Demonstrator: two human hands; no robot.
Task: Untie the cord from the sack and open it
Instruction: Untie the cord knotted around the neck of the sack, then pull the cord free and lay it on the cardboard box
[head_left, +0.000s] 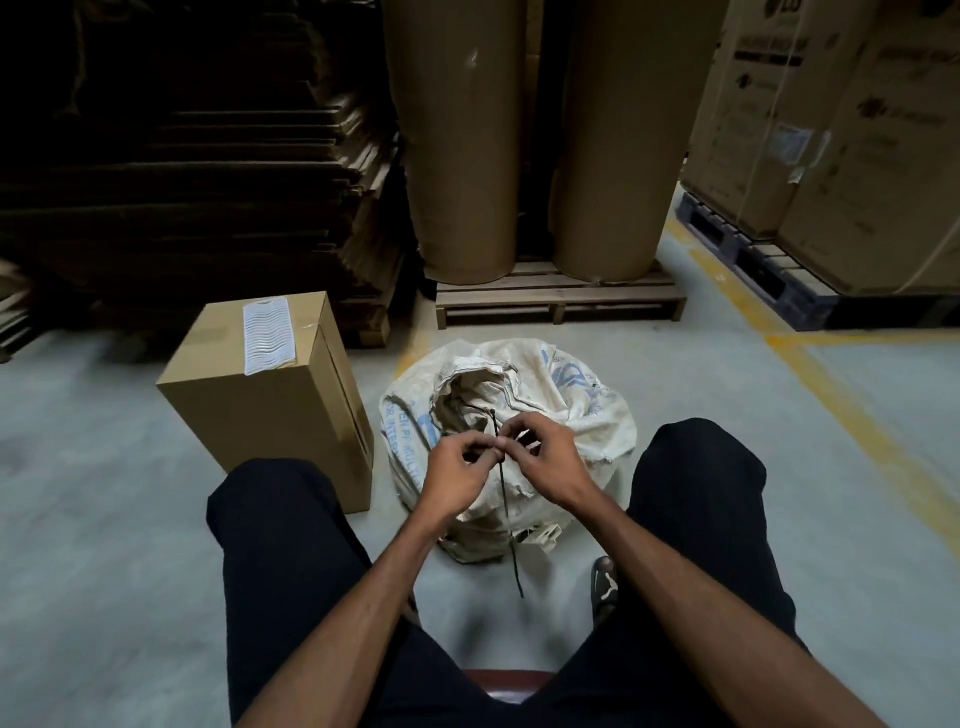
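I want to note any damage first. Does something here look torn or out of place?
The sack looks worn: its lower edge near the floor is frayed and ragged. Both hands, left and right, pinch the cord, whose loose end trails to the floor.

Cord (506, 499): upper part being hidden behind fingertips (500, 451). Sack (571, 410): near side being covered by both hands; print being creased, unreadable. Boxes (852, 130): being cut off by frame edge.
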